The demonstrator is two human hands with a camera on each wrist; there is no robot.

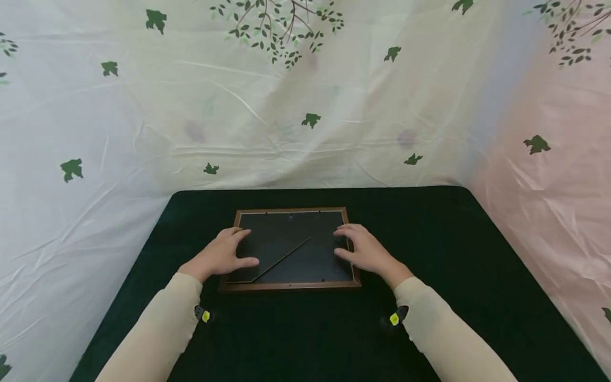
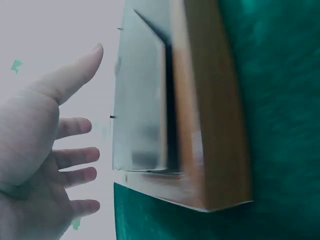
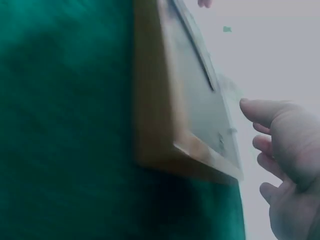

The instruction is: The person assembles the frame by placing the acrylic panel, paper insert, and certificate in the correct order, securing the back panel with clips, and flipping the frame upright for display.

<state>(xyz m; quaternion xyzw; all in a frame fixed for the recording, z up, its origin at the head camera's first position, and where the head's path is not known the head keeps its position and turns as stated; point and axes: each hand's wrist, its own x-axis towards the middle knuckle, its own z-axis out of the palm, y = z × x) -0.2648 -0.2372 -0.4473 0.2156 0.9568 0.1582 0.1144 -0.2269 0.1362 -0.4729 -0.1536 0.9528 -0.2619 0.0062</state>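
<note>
A wooden picture frame (image 1: 291, 286) lies face down, its dark backing board (image 1: 272, 233) upward. On the board lies a flat stand flap, with a thin slanted edge (image 1: 280, 260) crossing the left half. My left hand (image 1: 221, 253) is over the frame's left side, thumb and fingers spread, holding nothing. Opposite it, my right hand (image 1: 366, 250) overlaps the right side, fingers extended and likewise holding nothing. Both wrist views show the left hand (image 2: 40, 135) and the right hand (image 3: 295, 155) apart from the wooden rim, with a visible gap.
Dark green cloth (image 1: 305, 339) covers the table under the frame. A pale curtain (image 1: 267, 132) printed with leaves hangs behind the table's far edge and along both sides. Small tabs (image 1: 323, 279) stick up along the inner edge of the frame.
</note>
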